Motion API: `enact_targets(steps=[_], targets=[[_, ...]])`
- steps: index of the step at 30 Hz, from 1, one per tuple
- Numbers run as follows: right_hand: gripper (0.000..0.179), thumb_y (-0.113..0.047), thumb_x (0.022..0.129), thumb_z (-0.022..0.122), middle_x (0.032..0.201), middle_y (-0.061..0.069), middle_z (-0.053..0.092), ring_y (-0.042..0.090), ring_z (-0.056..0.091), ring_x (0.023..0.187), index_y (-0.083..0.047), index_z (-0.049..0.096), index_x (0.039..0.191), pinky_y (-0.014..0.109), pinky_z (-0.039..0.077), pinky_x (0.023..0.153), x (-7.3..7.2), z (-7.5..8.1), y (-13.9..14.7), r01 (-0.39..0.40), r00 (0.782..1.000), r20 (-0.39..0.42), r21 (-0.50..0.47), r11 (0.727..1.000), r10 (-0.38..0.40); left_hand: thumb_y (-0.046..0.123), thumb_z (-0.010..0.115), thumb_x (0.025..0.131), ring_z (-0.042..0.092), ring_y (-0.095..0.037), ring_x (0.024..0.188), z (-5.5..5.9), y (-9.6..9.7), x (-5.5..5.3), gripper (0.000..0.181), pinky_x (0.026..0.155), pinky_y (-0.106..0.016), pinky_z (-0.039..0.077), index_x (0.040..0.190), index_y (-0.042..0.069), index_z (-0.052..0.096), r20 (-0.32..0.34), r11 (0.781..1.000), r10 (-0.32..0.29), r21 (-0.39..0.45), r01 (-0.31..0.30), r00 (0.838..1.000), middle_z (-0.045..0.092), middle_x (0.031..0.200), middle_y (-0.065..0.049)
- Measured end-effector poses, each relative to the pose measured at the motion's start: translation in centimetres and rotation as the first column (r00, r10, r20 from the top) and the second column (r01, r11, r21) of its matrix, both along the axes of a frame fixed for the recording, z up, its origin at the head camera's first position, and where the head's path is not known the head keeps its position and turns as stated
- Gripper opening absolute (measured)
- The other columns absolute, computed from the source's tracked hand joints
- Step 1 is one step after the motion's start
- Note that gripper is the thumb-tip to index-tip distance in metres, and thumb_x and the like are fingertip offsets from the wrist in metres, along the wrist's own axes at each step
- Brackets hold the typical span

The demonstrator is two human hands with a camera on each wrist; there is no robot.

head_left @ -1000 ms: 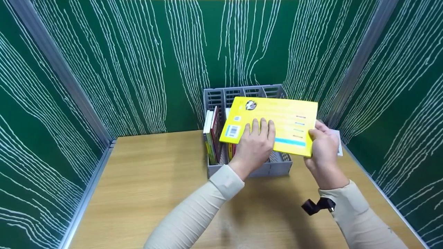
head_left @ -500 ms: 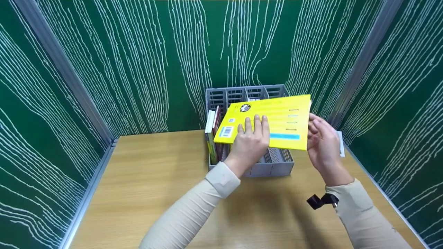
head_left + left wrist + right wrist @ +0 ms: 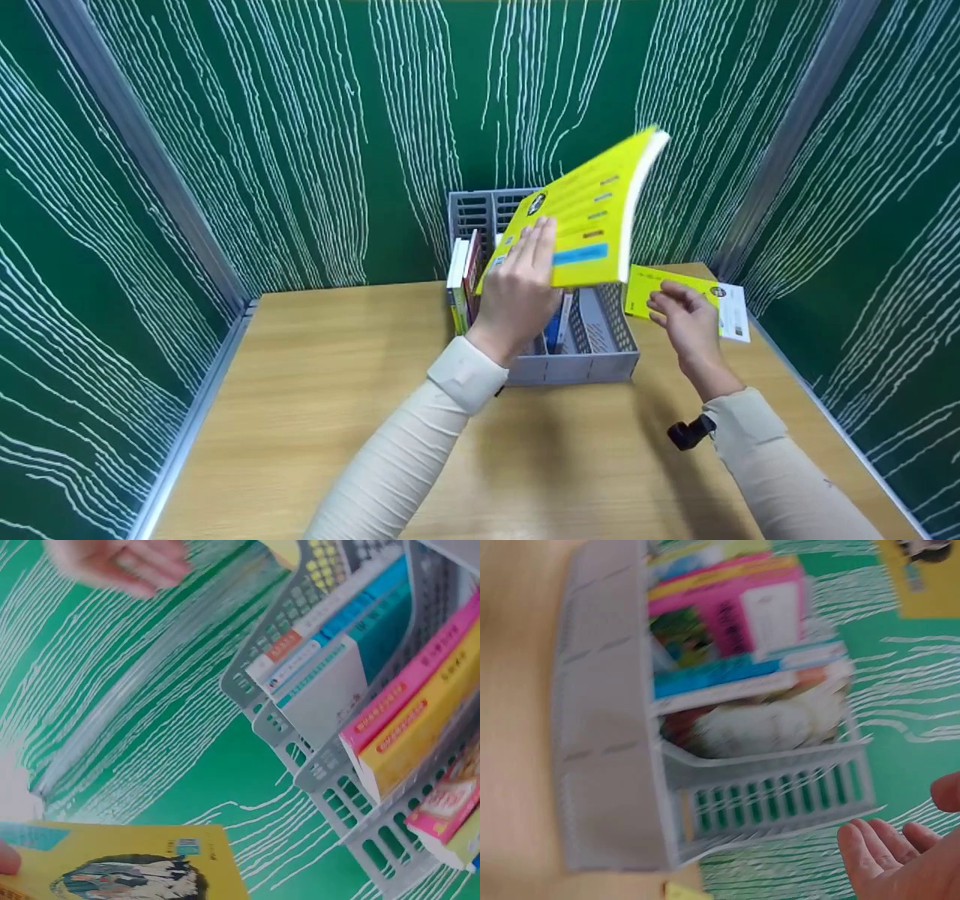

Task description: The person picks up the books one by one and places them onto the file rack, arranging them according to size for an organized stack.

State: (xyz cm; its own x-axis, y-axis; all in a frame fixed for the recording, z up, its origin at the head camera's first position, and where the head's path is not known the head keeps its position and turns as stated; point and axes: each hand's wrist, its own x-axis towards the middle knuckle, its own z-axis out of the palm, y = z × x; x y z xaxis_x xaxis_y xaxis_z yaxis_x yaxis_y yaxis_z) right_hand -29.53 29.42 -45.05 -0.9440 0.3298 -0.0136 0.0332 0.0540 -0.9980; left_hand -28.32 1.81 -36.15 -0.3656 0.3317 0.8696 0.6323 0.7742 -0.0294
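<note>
My left hand holds a yellow paperback book by its lower left part, fingers spread on the back cover. Raised and tilted over the grey divided book rack, it shows its white page edges on the right. In the left wrist view, a thumb lies at the edge of this yellow book, which has a dark bird-like picture. My right hand is off the book, right of the rack, fingers loosely bent and holding nothing. Behind it lies a yellow-and-white book or booklet on the table.
Several books stand in the rack's compartments, among them a white-edged book at the left, a pink book and a blue-spined book. Green walls with white wavy lines and metal corner posts enclose the wooden table.
My right hand has let go of the yellow book and moved slightly down. My left hand has tipped the book's right side upward, uncovering the yellow-and-white item on the table.
</note>
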Motion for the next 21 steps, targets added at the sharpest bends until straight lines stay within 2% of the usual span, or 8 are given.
enact_targets(steps=[2,4,7,9,11,14,20,21], targets=[[0.051,-0.021,0.115,0.053,0.143,0.009,0.059,0.012,0.063,0.122,-0.001,0.045,0.160,0.014,0.058,0.098,-0.5,-1.2,0.4,-0.011,0.999,0.042,0.077,0.997,0.008,0.009,0.068,0.105,0.075,-0.032,0.126,-0.1,0.1,-0.1,0.045,0.092,-0.033,0.065,0.146,-0.006,0.059,0.051,0.992,-0.077,0.103,0.071,0.996,0.070,0.145,-0.021],[0.053,-0.022,0.115,0.051,0.155,0.018,0.053,0.016,0.060,0.127,0.000,0.042,0.163,0.011,0.056,0.097,-0.9,-2.4,0.8,-0.033,0.997,0.080,0.145,0.989,0.022,0.002,0.069,0.101,0.077,-0.034,0.121,-0.2,0.2,-0.2,0.048,0.089,-0.033,0.067,0.146,-0.007,0.058,0.099,0.972,-0.147,0.200,0.125,0.984,0.070,0.144,-0.023],[0.054,-0.020,0.115,0.049,0.161,0.028,0.048,0.027,0.056,0.136,0.005,0.040,0.163,0.012,0.055,0.097,-1.4,-4.0,1.3,-0.073,0.993,0.111,0.229,0.971,0.049,-0.005,0.064,0.097,0.081,-0.034,0.108,-0.4,0.3,-0.3,0.051,0.086,-0.033,0.068,0.147,-0.008,0.056,0.152,0.929,-0.235,0.325,0.176,0.960,0.072,0.140,-0.025],[0.054,-0.017,0.115,0.047,0.160,0.031,0.048,0.034,0.054,0.141,0.008,0.039,0.162,0.021,0.055,0.104,-1.7,-5.0,1.4,-0.098,0.989,0.130,0.271,0.958,0.065,-0.005,0.060,0.099,0.081,-0.034,0.104,-0.5,0.4,-0.3,0.049,0.085,-0.032,0.068,0.147,-0.008,0.056,0.184,0.895,-0.292,0.398,0.201,0.939,0.073,0.136,-0.025],[0.054,-0.013,0.114,0.045,0.160,0.035,0.046,0.042,0.051,0.145,0.011,0.037,0.161,0.036,0.053,0.115,-1.9,-5.9,1.4,-0.124,0.986,0.146,0.303,0.945,0.083,-0.004,0.057,0.102,0.081,-0.034,0.105,-0.6,0.6,-0.3,0.045,0.084,-0.032,0.068,0.146,-0.007,0.057,0.213,0.854,-0.351,0.473,0.218,0.912,0.074,0.134,-0.025],[0.054,-0.009,0.113,0.043,0.161,0.039,0.042,0.050,0.044,0.151,0.014,0.034,0.161,0.055,0.043,0.126,-2.3,-7.3,1.4,-0.164,0.979,0.171,0.330,0.930,0.112,0.002,0.054,0.109,0.080,-0.035,0.110,-1.0,0.9,-0.2,0.036,0.081,-0.029,0.068,0.143,-0.005,0.059,0.252,0.785,-0.426,0.580,0.217,0.869,0.074,0.133,-0.024],[0.055,-0.005,0.113,0.039,0.166,0.042,0.033,0.055,0.034,0.157,0.018,0.028,0.162,0.060,0.032,0.132,-2.8,-9.5,1.2,-0.228,0.964,0.204,0.325,0.918,0.168,0.016,0.053,0.114,0.078,-0.031,0.119,-1.9,2.2,0.0,0.035,0.091,-0.033,0.067,0.145,0.003,0.055,0.319,0.636,-0.565,0.755,0.156,0.761,0.073,0.140,-0.018],[0.055,-0.006,0.113,0.038,0.166,0.042,0.032,0.054,0.032,0.158,0.018,0.027,0.162,0.060,0.030,0.132,-2.9,-9.8,1.0,-0.238,0.961,0.211,0.316,0.918,0.177,0.018,0.053,0.114,0.078,-0.030,0.120,-2.1,2.4,-0.1,0.035,0.092,-0.033,0.066,0.146,0.004,0.054,0.326,0.618,-0.579,0.773,0.141,0.747,0.072,0.141,-0.017]])
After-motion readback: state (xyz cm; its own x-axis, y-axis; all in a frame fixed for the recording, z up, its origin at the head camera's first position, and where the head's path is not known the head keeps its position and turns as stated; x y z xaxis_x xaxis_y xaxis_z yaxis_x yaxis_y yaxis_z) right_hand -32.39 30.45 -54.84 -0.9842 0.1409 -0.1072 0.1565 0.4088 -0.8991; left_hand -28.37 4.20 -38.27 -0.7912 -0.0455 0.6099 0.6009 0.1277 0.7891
